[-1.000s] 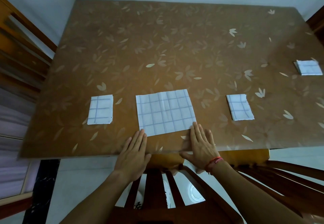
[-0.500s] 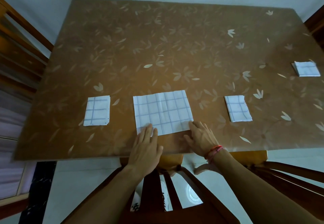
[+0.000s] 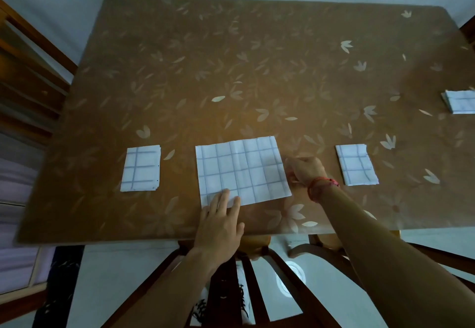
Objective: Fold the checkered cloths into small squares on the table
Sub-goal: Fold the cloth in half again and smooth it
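A white cloth with blue checks lies flat near the table's front edge, partly folded and wider than the others. My left hand lies flat with its fingertips pressing the cloth's near left corner. My right hand is at the cloth's right edge, fingers curled as if pinching that edge; the grip itself is hidden. Three smaller folded checkered cloths lie around: one at the left, one at the right, one at the far right edge.
The brown table has a leaf-patterned cover. A wooden chair back stands just below the table's front edge, another chair at the left side. A pale wall runs behind the table.
My left hand slid forward onto the cloth's near left corner. My right hand moved from the near right corner up to the right edge and curled its fingers.
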Available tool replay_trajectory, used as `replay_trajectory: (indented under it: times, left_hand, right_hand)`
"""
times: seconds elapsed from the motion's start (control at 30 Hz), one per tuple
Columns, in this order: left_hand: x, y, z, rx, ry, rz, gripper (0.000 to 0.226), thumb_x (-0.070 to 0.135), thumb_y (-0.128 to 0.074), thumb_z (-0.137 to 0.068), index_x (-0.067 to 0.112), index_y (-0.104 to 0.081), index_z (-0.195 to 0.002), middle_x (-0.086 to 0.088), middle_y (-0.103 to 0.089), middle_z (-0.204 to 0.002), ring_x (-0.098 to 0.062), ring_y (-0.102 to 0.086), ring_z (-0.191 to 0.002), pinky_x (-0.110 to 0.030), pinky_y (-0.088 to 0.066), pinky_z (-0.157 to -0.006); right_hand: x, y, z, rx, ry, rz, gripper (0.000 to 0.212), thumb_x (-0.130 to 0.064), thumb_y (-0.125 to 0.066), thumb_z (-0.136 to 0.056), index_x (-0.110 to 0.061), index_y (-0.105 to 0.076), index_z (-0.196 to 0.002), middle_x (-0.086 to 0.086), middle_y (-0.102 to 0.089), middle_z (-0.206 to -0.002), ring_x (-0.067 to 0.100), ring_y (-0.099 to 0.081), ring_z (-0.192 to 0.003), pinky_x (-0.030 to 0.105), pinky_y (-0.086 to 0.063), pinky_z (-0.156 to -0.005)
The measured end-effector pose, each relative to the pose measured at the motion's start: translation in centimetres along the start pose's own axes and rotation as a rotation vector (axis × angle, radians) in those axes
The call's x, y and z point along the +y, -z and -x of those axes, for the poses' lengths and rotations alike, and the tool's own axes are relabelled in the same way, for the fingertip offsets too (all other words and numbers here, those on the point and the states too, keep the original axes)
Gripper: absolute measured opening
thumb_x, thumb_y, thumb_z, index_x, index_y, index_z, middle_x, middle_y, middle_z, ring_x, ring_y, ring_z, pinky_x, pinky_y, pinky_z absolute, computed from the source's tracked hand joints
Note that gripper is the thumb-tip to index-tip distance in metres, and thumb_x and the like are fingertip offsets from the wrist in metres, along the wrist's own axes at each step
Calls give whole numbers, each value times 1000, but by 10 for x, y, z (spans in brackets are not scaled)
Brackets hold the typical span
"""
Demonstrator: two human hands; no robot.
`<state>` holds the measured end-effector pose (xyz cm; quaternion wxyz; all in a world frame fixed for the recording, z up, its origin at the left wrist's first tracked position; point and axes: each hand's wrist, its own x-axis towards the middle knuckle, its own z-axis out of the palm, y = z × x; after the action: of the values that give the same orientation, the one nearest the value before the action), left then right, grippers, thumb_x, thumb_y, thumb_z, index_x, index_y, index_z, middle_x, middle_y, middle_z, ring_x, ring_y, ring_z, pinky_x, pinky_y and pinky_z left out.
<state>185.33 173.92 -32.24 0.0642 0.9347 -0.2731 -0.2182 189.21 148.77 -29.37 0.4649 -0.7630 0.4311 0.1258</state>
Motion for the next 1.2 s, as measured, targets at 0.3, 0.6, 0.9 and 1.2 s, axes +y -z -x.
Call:
replay_trajectory:
  times: [0.3,0.6,0.9,1.2]
  left_hand:
    - [0,4,2,14,-10,30,63,46,-35,-100,26,-9,-153,-4,4,-162,-24,5,-149,-42,-12,-118]
    - [-4,8,5,16,-32,44,63,46,-35,-100,27,-7,-154,-3,6,-162,-23,8,-148,-41,-11,-118]
    - [-6,13,3,102,-50,51,61,43,-44,-97,22,-24,-150,-6,-10,-161,-23,-6,-148,-40,-15,-117]
    - [-1,11,2,232,-44,48,63,41,-69,-81,14,-50,-135,-8,-52,-138,-25,-47,-129,-40,-43,-102]
  right_hand:
    - [-27,-13,-5,-77,-86,-92,37,-42,-60,-88,-5,-62,-90,6,-60,-76,23,-57,-66,32,-50,-62]
    - [-37,-15,-17,-20,56,49,14,-28,-72,-81,-15,-73,-88,-1,-65,-76,16,-60,-68,31,-53,-62]
    - [-20,-7,-2,40,33,-57,8,-19,-74,-79,-16,-68,-76,4,-68,-74,20,-65,-66,31,-56,-58]
    - [9,-16,55,28,-214,-545,12,-3,-63,-81,7,-63,-88,17,-62,-55,25,-58,-43,28,-48,-43]
